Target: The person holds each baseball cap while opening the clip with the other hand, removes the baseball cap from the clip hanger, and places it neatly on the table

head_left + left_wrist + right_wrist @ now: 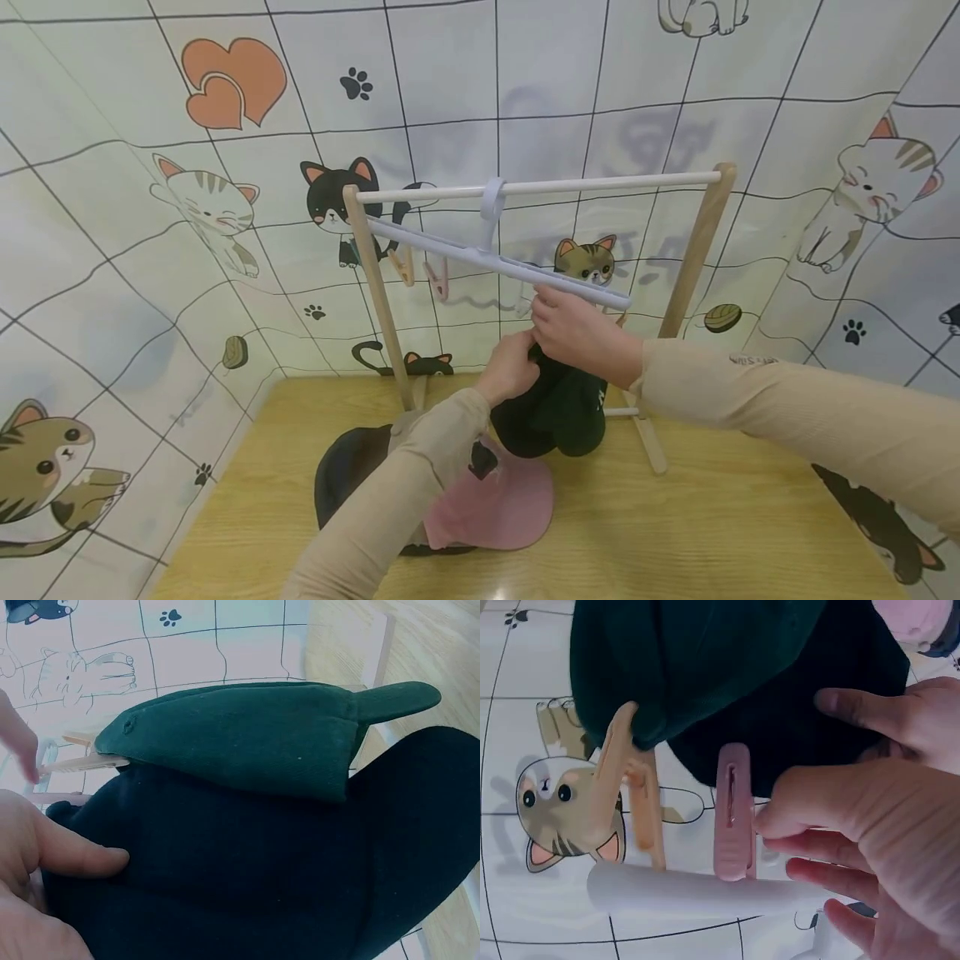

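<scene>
My left hand (512, 367) pinches the edge of a black cap (225, 862), with the thumb laid on its fabric. My right hand (573, 329) is just above it, under the hanger's lower end; its thumb is beside a pink clip (733, 814). Whether it grips the clip is hidden. A dark green cap (240, 739) hangs from a peach clip (641, 787) next to the black one. Both clips sit on a pale lilac hanger (450, 250), which tilts down to the right on the rack's white rod (600, 183).
Wooden rack posts (693, 250) stand on either side. A pink cap (502, 500) and a dark cap (345, 467) lie on the wooden table (720, 517), partly behind my left sleeve. Two clips (438, 279) dangle from the hanger's left half. A cat-print wall (465, 67) is behind.
</scene>
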`<state>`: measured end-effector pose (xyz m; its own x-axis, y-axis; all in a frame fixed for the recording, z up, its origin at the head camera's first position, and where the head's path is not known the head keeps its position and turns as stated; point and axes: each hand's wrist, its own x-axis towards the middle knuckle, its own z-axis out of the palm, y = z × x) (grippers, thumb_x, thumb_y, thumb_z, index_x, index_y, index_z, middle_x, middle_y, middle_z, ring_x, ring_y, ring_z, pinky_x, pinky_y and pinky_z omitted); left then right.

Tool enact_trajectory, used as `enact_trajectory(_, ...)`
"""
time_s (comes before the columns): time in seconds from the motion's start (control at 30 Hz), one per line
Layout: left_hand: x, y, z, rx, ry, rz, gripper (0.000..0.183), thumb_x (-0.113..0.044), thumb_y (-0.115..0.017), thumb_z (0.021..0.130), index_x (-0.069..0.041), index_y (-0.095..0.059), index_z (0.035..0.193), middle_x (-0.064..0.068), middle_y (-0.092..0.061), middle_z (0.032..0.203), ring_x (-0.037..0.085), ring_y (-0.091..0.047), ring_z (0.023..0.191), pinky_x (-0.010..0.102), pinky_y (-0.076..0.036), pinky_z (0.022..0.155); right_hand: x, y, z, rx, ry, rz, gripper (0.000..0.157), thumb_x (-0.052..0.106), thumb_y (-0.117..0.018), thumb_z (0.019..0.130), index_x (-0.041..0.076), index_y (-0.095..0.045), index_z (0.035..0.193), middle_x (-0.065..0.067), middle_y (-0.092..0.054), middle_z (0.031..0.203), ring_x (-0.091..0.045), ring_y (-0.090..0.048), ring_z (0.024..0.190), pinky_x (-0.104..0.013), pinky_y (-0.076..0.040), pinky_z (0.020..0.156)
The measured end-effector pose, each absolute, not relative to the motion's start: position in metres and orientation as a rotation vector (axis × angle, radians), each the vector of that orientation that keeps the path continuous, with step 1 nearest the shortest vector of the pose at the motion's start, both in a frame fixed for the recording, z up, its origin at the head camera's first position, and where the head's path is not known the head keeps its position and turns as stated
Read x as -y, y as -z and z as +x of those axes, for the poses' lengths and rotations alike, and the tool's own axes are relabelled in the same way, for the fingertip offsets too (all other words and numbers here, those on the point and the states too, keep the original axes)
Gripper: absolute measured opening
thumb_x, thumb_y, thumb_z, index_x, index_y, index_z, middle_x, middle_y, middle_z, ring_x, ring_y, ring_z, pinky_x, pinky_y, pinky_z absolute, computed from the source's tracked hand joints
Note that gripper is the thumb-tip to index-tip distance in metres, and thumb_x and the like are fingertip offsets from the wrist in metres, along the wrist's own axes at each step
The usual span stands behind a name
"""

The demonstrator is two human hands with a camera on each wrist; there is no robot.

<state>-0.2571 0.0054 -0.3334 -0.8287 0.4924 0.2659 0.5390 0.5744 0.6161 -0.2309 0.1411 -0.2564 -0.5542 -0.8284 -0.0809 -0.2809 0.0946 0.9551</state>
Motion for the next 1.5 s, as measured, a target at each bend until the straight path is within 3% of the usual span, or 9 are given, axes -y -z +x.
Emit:
enact_trajectory(0.17,-0.005,0.336,-0.257,2.713,1.082,-0.926,0.04,0.016,-0.05,0.082,0.0,-0.062,0.116,0.012,-0.063,0.083,0.017,-0.04,0.059,0.025,-0.032,0.059,-0.14,0.255,-0.233,1.876,1.598,1.068,0.014,0.016,-0.066,0.092,0.009,-0.071,0.081,-0.004,-0.063,0.082,-0.024,-0.053,0.084,-0.038,-0.033,0.095)
enact_trajectory(0.27,-0.004,0.337,-0.256,2.709,1.081,-0.92,0.043,0.016,-0.05,0.081,0.001,-0.061,0.12,0.015,-0.066,0.09,0.018,-0.041,0.061,0.026,-0.033,0.06,-0.142,0.253,-0.236,1.842,1.595,1.1,0.014,0.019,-0.065,0.093,0.01,-0.069,0.083,-0.004,-0.06,0.08,-0.022,-0.049,0.077,-0.036,-0.033,0.085)
enact_trajectory(0.5,-0.003,0.338,-0.257,2.698,1.098,-0.91,0.046,0.016,-0.05,0.082,0.001,-0.059,0.125,0.011,-0.054,0.067,0.016,-0.033,0.053,0.025,-0.029,0.055,-0.147,0.248,-0.245,1.737,1.622,1.202,0.01,0.022,-0.064,0.094,0.014,-0.07,0.095,-0.003,-0.06,0.085,-0.02,-0.047,0.078,-0.034,-0.032,0.079)
enact_trajectory(0.7,-0.004,0.34,-0.259,2.709,1.092,-0.907,0.046,0.015,-0.05,0.083,0.0,-0.058,0.126,0.009,-0.054,0.07,0.017,-0.036,0.056,0.025,-0.03,0.055,-0.153,0.246,-0.251,1.64,1.646,1.255,0.012,0.022,-0.065,0.094,0.012,-0.071,0.093,-0.003,-0.058,0.084,-0.02,-0.044,0.076,-0.033,-0.029,0.076)
enact_trajectory(0.87,-0.005,0.34,-0.26,2.699,1.093,-0.924,0.053,0.016,-0.05,0.082,-0.001,-0.055,0.131,0.007,-0.049,0.065,0.016,-0.033,0.053,0.026,-0.029,0.054,-0.158,0.245,-0.256,1.567,1.639,1.295,0.013,0.024,-0.065,0.093,0.013,-0.071,0.096,-0.002,-0.06,0.089,-0.019,-0.049,0.081,-0.034,-0.036,0.083)
enact_trajectory(1.0,-0.005,0.34,-0.259,2.675,1.076,-0.943,0.052,0.016,-0.051,0.08,0.002,-0.056,0.13,0.016,-0.066,0.092,0.019,-0.049,0.066,0.026,-0.037,0.063,-0.161,0.243,-0.26,1.557,1.636,1.338,0.013,0.022,-0.068,0.091,0.012,-0.071,0.098,-0.003,-0.062,0.09,-0.019,-0.056,0.087,-0.035,-0.041,0.093)
enact_trajectory(1.13,-0.004,0.341,-0.255,2.69,1.141,-0.943,0.053,0.015,-0.049,0.082,0.005,-0.052,0.134,0.019,-0.059,0.127,0.024,-0.06,0.101,0.027,-0.044,0.082,-0.162,0.239,-0.262,1.554,1.654,1.368,0.015,0.02,-0.07,0.09,0.011,-0.07,0.1,-0.004,-0.063,0.092,-0.019,-0.057,0.09,-0.036,-0.042,0.094)
enact_trajectory(1.27,0.0,0.344,-0.246,2.703,1.206,-0.955,0.055,0.016,-0.048,0.082,0.005,-0.049,0.136,0.019,-0.055,0.133,0.03,-0.052,0.122,0.036,-0.042,0.098,-0.163,0.237,-0.264,1.587,1.638,1.413,0.015,0.02,-0.072,0.088,0.011,-0.069,0.099,-0.004,-0.063,0.093,-0.019,-0.057,0.091,-0.037,-0.042,0.096)
enact_trajectory(1.5,0.01,0.353,-0.233,2.674,1.515,-0.899,0.053,0.018,-0.044,0.085,0.005,-0.048,0.137,0.019,-0.053,0.135,0.031,-0.049,0.125,0.04,-0.039,0.102,-0.169,0.233,-0.265,1.623,1.594,1.427,0.016,0.017,-0.074,0.086,0.012,-0.065,0.097,-0.003,-0.06,0.095,-0.018,-0.054,0.089,-0.036,-0.039,0.099)
